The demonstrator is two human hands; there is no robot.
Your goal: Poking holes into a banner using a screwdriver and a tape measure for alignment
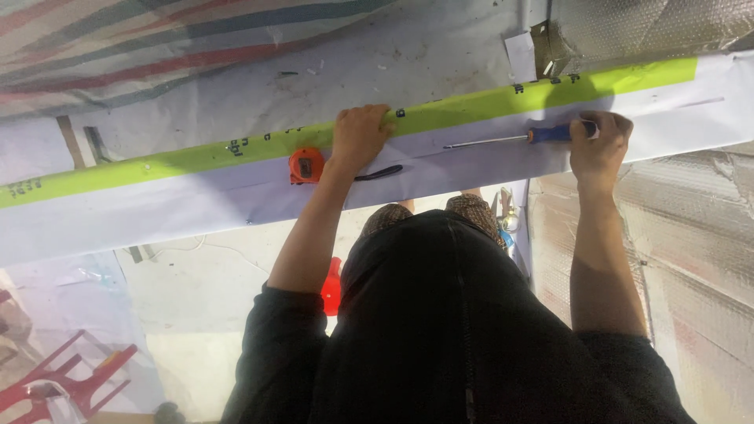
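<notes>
A long white panel (pixel 196 208) with a yellow-green strip (pixel 471 110) along its far edge runs across the view. My left hand (pixel 357 137) presses down on the strip near the middle, fingers curled over its edge. Just left of that hand lies an orange tape measure (pixel 306 166), with a black strap (pixel 381 173) trailing right of my wrist. My right hand (pixel 601 141) grips the blue handle of a screwdriver (pixel 518 138), whose thin shaft lies flat on the panel pointing left.
Silver foil insulation (pixel 691 235) lies right and at the top right corner. A striped tarp (pixel 141 47) covers the far left. A red plastic stool (pixel 67 381) stands lower left; a small red object (pixel 333 286) sits below the panel by my sleeve.
</notes>
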